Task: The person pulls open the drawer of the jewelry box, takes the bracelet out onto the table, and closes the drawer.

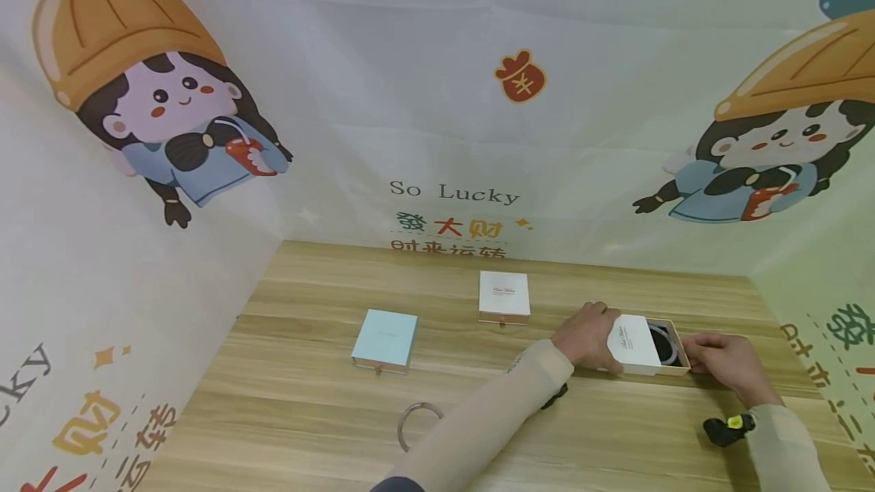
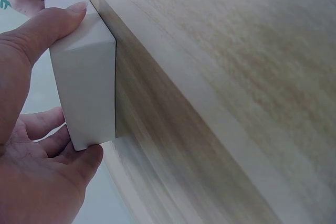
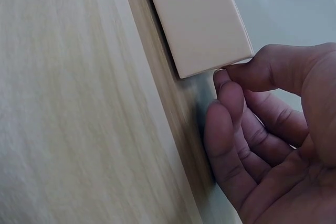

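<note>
A white jewellery box [image 1: 633, 344] of the sliding-drawer kind lies at the right of the table, its drawer [image 1: 678, 334] partly out of the sleeve. Inside the drawer, a greyish bangle [image 1: 674, 349] sits on a black insert, partly covered by the sleeve. My left hand [image 1: 589, 334] grips the sleeve's left end, thumb on one side and fingers on the other, as the left wrist view shows. At the drawer's outer end, my right hand [image 1: 728, 361] pinches the edge between thumb and forefinger; whatever tab is there is hidden.
Another white box [image 1: 503, 294] stands closed near the back middle. Left of it is a closed light-blue box [image 1: 386, 339]. A loose bangle [image 1: 401, 425] lies near the front, partly behind my left sleeve. Printed cloth [image 1: 437, 135] hangs around the wooden table [image 1: 294, 370].
</note>
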`<state>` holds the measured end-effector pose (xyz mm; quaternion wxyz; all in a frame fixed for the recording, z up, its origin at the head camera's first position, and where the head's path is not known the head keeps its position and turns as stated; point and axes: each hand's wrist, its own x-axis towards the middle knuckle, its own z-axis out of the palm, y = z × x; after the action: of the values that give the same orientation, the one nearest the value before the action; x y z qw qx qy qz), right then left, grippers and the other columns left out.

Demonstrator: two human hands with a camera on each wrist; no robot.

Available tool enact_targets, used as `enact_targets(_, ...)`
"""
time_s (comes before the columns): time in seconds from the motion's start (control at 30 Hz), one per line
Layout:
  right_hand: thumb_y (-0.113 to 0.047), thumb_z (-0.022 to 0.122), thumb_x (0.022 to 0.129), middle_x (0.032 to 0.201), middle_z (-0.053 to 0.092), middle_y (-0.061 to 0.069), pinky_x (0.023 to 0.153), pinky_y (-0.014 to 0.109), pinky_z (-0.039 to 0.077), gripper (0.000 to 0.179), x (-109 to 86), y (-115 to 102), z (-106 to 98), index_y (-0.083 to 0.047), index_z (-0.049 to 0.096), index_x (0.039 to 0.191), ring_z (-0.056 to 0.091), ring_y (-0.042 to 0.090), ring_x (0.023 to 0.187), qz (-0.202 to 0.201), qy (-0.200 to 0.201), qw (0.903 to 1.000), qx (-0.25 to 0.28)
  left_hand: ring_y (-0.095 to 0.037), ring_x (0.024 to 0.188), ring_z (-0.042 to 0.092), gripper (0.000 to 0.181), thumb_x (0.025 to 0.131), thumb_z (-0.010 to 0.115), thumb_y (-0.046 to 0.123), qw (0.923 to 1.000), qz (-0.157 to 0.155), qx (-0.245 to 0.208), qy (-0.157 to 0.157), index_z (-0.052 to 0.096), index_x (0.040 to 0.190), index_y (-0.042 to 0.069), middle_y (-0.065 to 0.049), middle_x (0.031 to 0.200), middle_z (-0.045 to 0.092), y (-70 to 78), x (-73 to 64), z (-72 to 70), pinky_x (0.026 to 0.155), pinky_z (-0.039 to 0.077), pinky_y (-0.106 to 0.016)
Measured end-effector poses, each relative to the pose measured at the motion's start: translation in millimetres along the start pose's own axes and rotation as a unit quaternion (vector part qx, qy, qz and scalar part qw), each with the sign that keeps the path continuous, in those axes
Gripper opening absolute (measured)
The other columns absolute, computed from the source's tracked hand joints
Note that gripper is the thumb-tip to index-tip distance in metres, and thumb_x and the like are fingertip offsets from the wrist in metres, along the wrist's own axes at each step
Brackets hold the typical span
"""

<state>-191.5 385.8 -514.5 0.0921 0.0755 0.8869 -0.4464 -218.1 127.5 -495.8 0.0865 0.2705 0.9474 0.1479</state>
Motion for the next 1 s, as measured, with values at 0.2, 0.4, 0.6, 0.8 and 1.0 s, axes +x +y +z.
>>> enact_targets(0.2, -0.014, 0.056, 0.101, 0.081, 0.072, -0.008, 0.065, 0.023, 0.059, 0.042, -1.2, -1, -5, 0.022, 0.06, 0.123, 0.066, 0.002, 0.068, 0.004, 0.005, 1.0, -0.002, -0.004, 0.127, 0.05, 0.092, 0.075, 0.089, 0.049, 1.0, -0.002, -0.007, -0.002, 0.047, 0.152, 0.021, 0.009, 0.141, 0.055, 0.2, -0.5, 0.0, 0.103, 0.042, -0.013)
enact_targets(0.4, -0.013, 0.056, 0.101, 0.079, 0.072, -0.009, 0.064, 0.022, 0.059, 0.041, -1.3, 2, -9, 0.022, 0.06, 0.121, 0.066, 0.001, 0.068, -0.002, 0.008, 1.0, -0.002, -0.005, 0.131, 0.049, 0.093, 0.076, 0.089, 0.05, 1.0, -0.002, -0.007, -0.002, 0.046, 0.153, 0.021, 0.008, 0.144, 0.054, 0.4, 0.4, -0.1, 0.107, 0.041, -0.013)
enact_targets(0.6, -0.01, 0.057, 0.1, 0.08, 0.072, -0.011, 0.065, 0.023, 0.059, 0.037, -0.8, 5, -12, 0.022, 0.063, 0.117, 0.066, 0.001, 0.068, -0.007, 0.006, 0.9999, 0.012, -0.005, 0.128, 0.05, 0.093, 0.075, 0.089, 0.049, 1.0, 0.0, -0.007, -0.003, 0.047, 0.153, 0.02, 0.008, 0.142, 0.055, 1.2, 0.0, -0.7, 0.105, 0.041, -0.012)
enact_targets(0.8, -0.013, 0.057, 0.101, 0.082, 0.073, -0.011, 0.065, 0.022, 0.059, 0.039, -0.9, 6, -15, 0.021, 0.063, 0.118, 0.067, 0.001, 0.068, -0.009, 0.005, 0.9999, 0.002, -0.005, 0.129, 0.05, 0.093, 0.075, 0.089, 0.049, 1.0, 0.0, -0.008, 0.0, 0.046, 0.153, 0.02, 0.008, 0.143, 0.054, 1.0, 0.8, -0.2, 0.105, 0.041, -0.012)
enact_targets(1.0, -0.014, 0.057, 0.101, 0.083, 0.074, -0.011, 0.065, 0.021, 0.058, 0.04, -1.6, 4, -17, 0.021, 0.062, 0.12, 0.067, -0.001, 0.068, -0.005, 0.003, 1.0, 0.0, -0.004, 0.129, 0.049, 0.094, 0.074, 0.09, 0.049, 1.0, -0.002, -0.006, 0.001, 0.046, 0.153, 0.021, 0.009, 0.143, 0.054, -0.3, 2.1, 2.2, 0.106, 0.041, -0.012)
